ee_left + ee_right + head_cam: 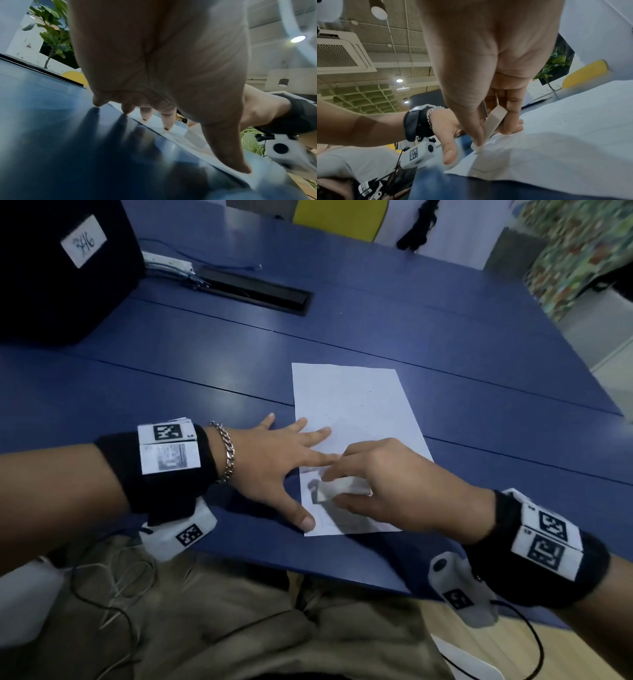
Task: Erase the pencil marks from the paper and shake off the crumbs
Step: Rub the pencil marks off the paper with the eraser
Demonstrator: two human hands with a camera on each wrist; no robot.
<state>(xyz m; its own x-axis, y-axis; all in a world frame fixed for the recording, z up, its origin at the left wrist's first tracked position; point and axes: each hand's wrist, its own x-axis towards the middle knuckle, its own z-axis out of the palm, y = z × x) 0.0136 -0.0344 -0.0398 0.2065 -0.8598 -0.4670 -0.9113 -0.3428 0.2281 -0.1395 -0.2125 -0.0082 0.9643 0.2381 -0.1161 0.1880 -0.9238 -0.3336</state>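
A white sheet of paper (pixel 352 412) lies on the blue table (pixel 171 364), with grey pencil marks (pixel 312 486) near its lower left corner. My left hand (pixel 274 460) lies flat with spread fingers (pixel 166 121), pressing the paper's left edge (pixel 176 129) down. My right hand (pixel 383 481) pinches a white eraser (pixel 342 487) between thumb and fingers, one end on the pencil marks. In the right wrist view the eraser (pixel 494 120) is tilted, with its lower end touching the paper (pixel 565 135), and the left hand (pixel 452 129) lies just beyond it.
A black box (pixel 58 268) with a white label stands at the table's far left. A black cable slot (pixel 260 292) with white cords lies behind it. The table's near edge runs just below the paper. My lap and loose cables (pixel 113 583) are underneath.
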